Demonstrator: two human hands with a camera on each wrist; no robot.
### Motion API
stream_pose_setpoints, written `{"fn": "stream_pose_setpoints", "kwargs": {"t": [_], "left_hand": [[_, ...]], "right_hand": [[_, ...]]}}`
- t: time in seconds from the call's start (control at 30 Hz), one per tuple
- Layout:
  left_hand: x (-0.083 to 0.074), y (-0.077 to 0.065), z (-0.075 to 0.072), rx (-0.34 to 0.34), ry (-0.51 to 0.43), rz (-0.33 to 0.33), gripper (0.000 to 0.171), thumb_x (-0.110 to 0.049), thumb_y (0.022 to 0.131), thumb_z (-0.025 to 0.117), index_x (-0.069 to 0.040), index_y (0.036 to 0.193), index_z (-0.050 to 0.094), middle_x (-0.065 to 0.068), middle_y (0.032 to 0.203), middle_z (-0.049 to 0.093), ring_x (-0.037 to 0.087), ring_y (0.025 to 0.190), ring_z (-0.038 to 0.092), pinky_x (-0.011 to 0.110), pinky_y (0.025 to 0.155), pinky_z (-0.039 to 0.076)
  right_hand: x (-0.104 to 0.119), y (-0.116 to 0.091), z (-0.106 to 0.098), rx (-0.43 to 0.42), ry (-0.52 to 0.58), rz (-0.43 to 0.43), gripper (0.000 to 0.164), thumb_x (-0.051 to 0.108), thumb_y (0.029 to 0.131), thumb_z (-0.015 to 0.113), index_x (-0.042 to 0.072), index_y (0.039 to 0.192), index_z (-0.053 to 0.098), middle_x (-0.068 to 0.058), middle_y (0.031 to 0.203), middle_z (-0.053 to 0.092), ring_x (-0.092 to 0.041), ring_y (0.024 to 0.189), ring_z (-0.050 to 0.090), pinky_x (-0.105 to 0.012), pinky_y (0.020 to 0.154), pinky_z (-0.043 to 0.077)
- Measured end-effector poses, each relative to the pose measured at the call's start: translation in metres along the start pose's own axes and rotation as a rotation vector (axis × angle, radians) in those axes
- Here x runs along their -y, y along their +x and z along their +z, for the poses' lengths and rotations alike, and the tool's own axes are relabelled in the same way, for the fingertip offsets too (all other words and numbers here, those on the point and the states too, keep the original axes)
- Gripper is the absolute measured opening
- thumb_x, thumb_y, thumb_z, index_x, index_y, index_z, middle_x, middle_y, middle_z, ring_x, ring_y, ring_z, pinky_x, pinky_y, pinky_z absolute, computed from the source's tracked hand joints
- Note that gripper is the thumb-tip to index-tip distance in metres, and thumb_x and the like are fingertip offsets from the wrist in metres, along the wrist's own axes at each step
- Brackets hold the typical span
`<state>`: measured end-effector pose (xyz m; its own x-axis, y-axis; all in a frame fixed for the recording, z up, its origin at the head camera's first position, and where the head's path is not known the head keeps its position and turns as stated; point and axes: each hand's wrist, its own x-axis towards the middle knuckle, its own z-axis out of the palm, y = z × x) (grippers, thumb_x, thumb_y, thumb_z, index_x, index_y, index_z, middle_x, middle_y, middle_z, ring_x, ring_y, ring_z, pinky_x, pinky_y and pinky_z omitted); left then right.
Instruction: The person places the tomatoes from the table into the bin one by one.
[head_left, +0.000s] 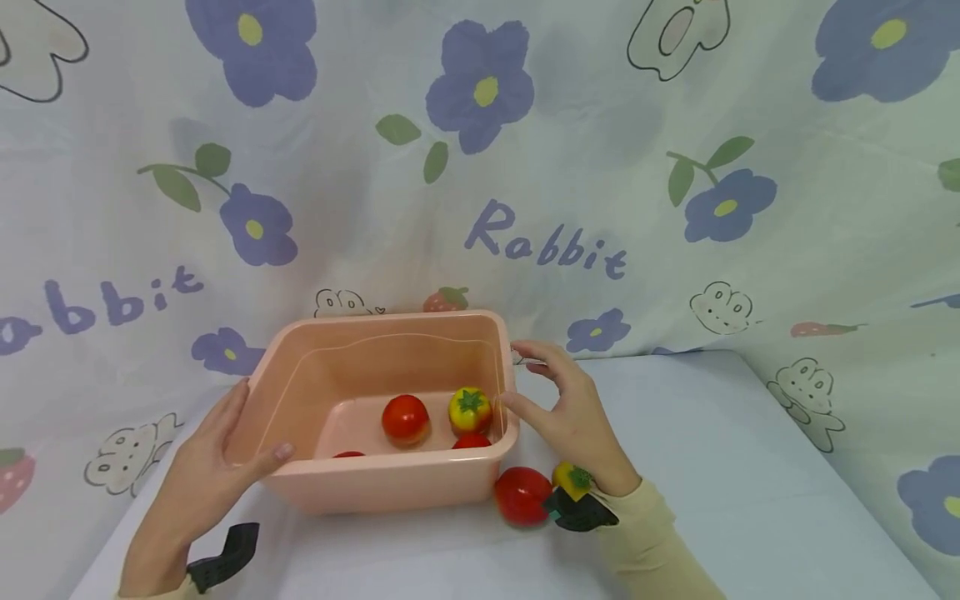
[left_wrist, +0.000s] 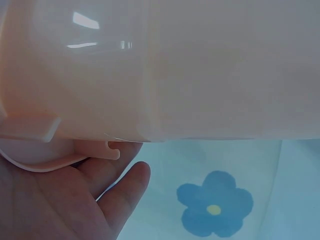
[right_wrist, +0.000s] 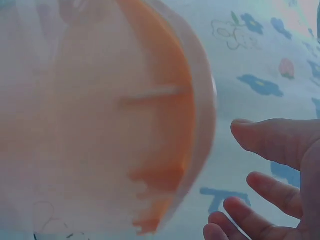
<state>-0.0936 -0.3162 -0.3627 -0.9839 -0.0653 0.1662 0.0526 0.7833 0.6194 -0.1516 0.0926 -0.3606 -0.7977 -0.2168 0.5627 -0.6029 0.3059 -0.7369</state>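
A pink plastic bin [head_left: 390, 483] stands in the middle of the head view. My left hand [head_left: 198, 471] holds its left end, thumb over the front corner of the rim and fingers along the outer wall. In the left wrist view that hand [left_wrist: 65, 200] lies against the moulded lip [left_wrist: 90, 150] below the rim. My right hand [head_left: 566, 408] is beside the right end, thumb and fingers spread; the right wrist view shows a gap between it and the rim [right_wrist: 205, 100]. Inside lie a red tomato [head_left: 406, 419], a yellow tomato [head_left: 470, 410] with a green top and partly hidden red ones.
Outside the bin's front right corner, a red tomato [head_left: 522, 497] and a yellow one [head_left: 567, 477] sit on the white table [head_left: 750, 500], the yellow partly behind my right wrist. A flower-and-rabbit printed cloth [head_left: 360, 225] hangs behind and at both sides.
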Motion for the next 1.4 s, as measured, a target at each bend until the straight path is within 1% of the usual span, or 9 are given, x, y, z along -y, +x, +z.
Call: {"fn": "stream_pose_setpoints", "kwargs": {"t": [0.1,0.2,0.4,0.53,0.73,0.93,1.03,1.17,1.4], "left_hand": [[0.001,0.0,0.0,-0.003,-0.015,0.016,0.107,-0.041,0.088,0.074,-0.011,0.162,0.004,0.026,0.165,0.01,0.059,0.14,0.025,0.079,0.103,0.023],[-0.001,0.001,-0.001,-0.003,-0.013,0.009,0.108,-0.042,0.088,0.074,-0.011,0.162,0.003,0.026,0.165,0.011,0.059,0.138,0.027,0.079,0.102,0.025],[-0.006,0.005,0.002,0.027,0.014,-0.058,0.112,-0.05,0.088,0.072,-0.01,0.161,-0.002,0.029,0.164,0.01,0.059,0.132,0.034,0.08,0.097,0.031],[-0.006,0.006,0.001,0.044,0.016,-0.079,0.112,-0.051,0.089,0.071,-0.009,0.161,-0.004,0.031,0.163,0.011,0.059,0.131,0.034,0.08,0.096,0.033],[-0.005,0.004,-0.001,0.038,0.009,-0.073,0.111,-0.051,0.089,0.07,-0.012,0.161,-0.004,0.028,0.164,0.008,0.06,0.133,0.031,0.081,0.096,0.03],[-0.004,0.003,-0.001,0.043,0.001,-0.078,0.11,-0.05,0.09,0.07,-0.013,0.161,-0.004,0.028,0.164,0.008,0.06,0.134,0.03,0.081,0.096,0.029],[-0.004,0.004,-0.001,0.05,0.001,-0.089,0.11,-0.051,0.09,0.069,-0.013,0.161,-0.005,0.028,0.164,0.008,0.06,0.134,0.03,0.081,0.097,0.028],[-0.004,0.003,0.0,0.051,0.008,-0.09,0.109,-0.051,0.09,0.069,-0.013,0.161,-0.004,0.029,0.164,0.008,0.059,0.133,0.031,0.081,0.097,0.029],[-0.005,0.002,0.003,0.047,0.007,-0.095,0.11,-0.053,0.09,0.069,-0.014,0.162,-0.004,0.029,0.164,0.01,0.058,0.131,0.033,0.08,0.096,0.032]], "right_hand": [[-0.005,-0.001,-0.006,-0.011,-0.007,0.034,0.059,0.014,0.085,0.081,0.009,0.139,0.057,-0.005,0.138,0.059,-0.022,0.127,0.056,-0.043,0.104,0.05],[-0.012,-0.004,-0.012,-0.011,0.006,0.071,0.057,0.014,0.087,0.08,0.01,0.139,0.057,-0.004,0.138,0.059,-0.021,0.127,0.055,-0.044,0.105,0.049],[-0.023,-0.015,-0.022,-0.002,0.014,0.139,0.054,0.013,0.088,0.078,0.009,0.138,0.058,-0.009,0.138,0.059,-0.027,0.126,0.056,-0.047,0.104,0.049],[-0.031,-0.023,-0.027,0.019,0.002,0.175,0.052,0.014,0.089,0.078,0.009,0.137,0.059,-0.009,0.137,0.059,-0.029,0.126,0.056,-0.046,0.103,0.05],[-0.042,-0.037,-0.034,0.05,-0.003,0.163,0.05,0.012,0.09,0.076,0.006,0.136,0.058,-0.012,0.137,0.059,-0.03,0.124,0.056,-0.043,0.101,0.052],[-0.052,-0.052,-0.041,0.098,0.03,0.16,0.049,0.009,0.09,0.075,0.012,0.135,0.058,-0.003,0.139,0.057,-0.024,0.125,0.054,-0.031,0.101,0.051],[-0.056,-0.06,-0.044,0.103,0.055,0.155,0.048,0.007,0.09,0.075,0.012,0.135,0.058,-0.002,0.14,0.057,-0.021,0.125,0.054,-0.027,0.101,0.05],[-0.059,-0.071,-0.048,0.103,0.086,0.147,0.048,0.003,0.089,0.074,0.01,0.134,0.058,-0.004,0.139,0.057,-0.017,0.125,0.054,-0.027,0.1,0.051],[-0.066,-0.088,-0.052,0.097,0.151,0.168,0.045,-0.001,0.09,0.073,0.007,0.132,0.059,-0.009,0.139,0.056,-0.016,0.126,0.054,-0.029,0.1,0.052]]}}
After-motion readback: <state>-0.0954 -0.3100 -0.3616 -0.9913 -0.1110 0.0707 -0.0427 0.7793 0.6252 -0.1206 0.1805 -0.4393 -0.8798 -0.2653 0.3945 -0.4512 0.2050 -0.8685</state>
